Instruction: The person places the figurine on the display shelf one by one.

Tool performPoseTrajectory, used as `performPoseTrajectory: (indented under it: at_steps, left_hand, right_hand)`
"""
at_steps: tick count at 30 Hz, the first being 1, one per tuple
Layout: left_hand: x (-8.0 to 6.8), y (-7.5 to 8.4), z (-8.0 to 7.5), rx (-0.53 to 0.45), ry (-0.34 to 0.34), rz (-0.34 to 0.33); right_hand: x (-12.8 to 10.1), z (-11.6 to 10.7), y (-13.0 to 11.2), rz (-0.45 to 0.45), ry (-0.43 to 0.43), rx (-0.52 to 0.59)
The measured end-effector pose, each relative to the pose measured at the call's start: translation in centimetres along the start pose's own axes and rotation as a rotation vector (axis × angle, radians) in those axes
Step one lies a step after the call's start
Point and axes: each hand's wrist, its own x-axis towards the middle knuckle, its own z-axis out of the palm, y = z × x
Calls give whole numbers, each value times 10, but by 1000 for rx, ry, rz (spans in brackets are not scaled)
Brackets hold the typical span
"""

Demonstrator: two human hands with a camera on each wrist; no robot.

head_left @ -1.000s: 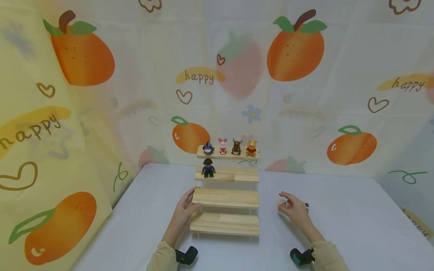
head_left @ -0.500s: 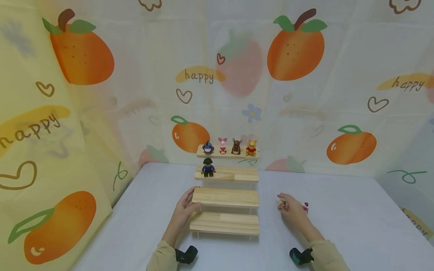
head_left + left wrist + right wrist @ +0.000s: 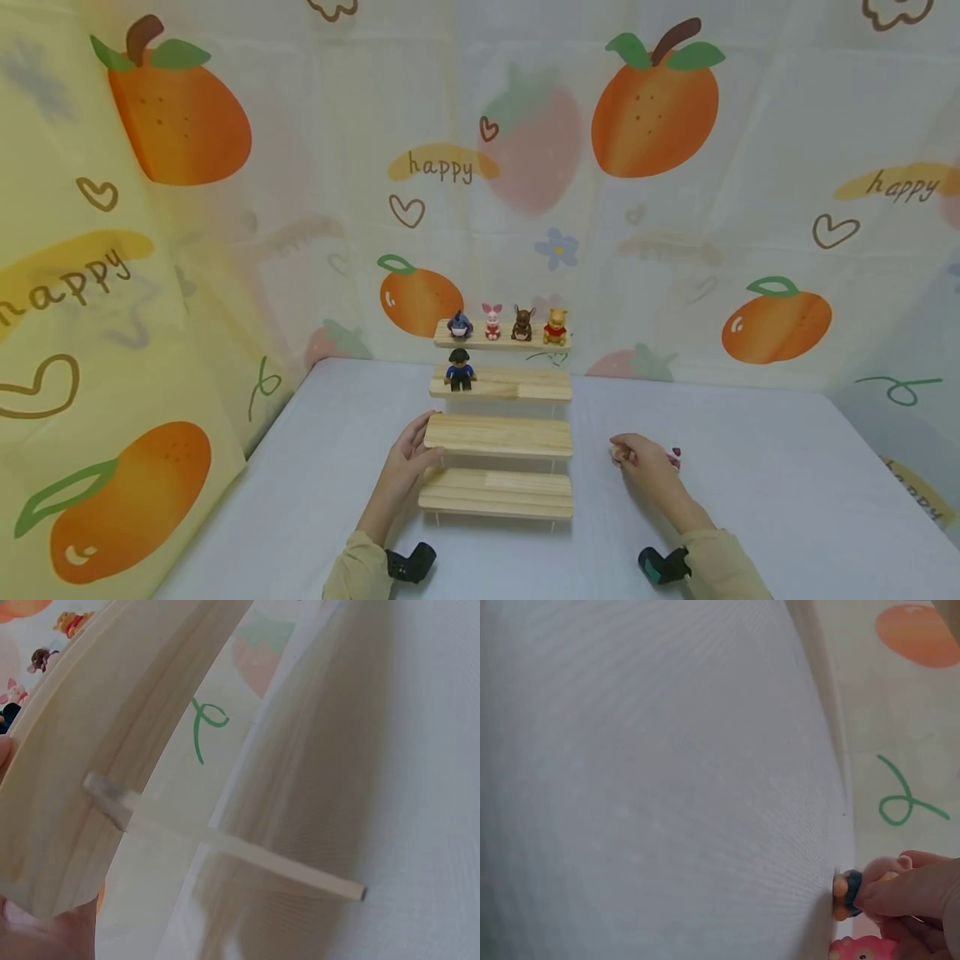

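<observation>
My left hand [image 3: 405, 467] grips the left end of a wooden step shelf [image 3: 498, 435], thumb in front and fingertips at the back corner. In the left wrist view, the underside of a shelf board [image 3: 112, 742] and a thin support leg [image 3: 300, 866] show. On the table to the right, my right hand [image 3: 648, 467] pinches a small toy figure [image 3: 883, 871] with a pale pink head, dark blue middle and orange feet. Its feet are right at the white cloth. Beside it is a bright pink toy figure [image 3: 862, 947], partly hidden by the fingers.
Several small animal figurines, among them a Winnie the Pooh [image 3: 555, 327], line the top board. A dark-haired toy figure [image 3: 460, 371] in blue stands at the left of the board below. A fruit-printed cloth [image 3: 675, 250] hangs behind the white-covered table [image 3: 765, 467].
My right hand's fingers have closed around the small toy figure and shifted slightly left and down. More of the pink figure shows behind the hand. My left hand keeps its grip.
</observation>
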Motion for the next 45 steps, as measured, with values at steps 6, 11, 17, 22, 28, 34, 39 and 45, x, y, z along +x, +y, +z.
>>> performPoseTrajectory:
  at_steps: [6, 11, 17, 22, 28, 34, 39, 45]
  left_hand:
    - [0, -1, -1, -4, -9, -1]
    - [0, -1, -1, -4, -4, -10]
    - [0, 1, 0, -5, 0, -4]
    - [-1, 1, 0, -10, 1, -1]
    - [0, -1, -1, 7, 3, -4]
    - [1, -1, -1, 25, 6, -8]
    - [1, -2, -1, 25, 7, -3]
    - [1, -2, -1, 20, 10, -6]
  right_hand:
    - [-1, 1, 1, -51, 66, 8]
    - [-1, 2, 3, -125, 139, 10]
    - [0, -2, -2, -89, 127, 37]
    - [1, -4, -7, -42, 115, 44]
    - [5, -5, -9, 27, 102, 118]
    - [6, -6, -8, 46, 106, 195]
    - [7, -6, -10, 87, 117, 248]
    - [10, -11, -16, 149, 137, 365]
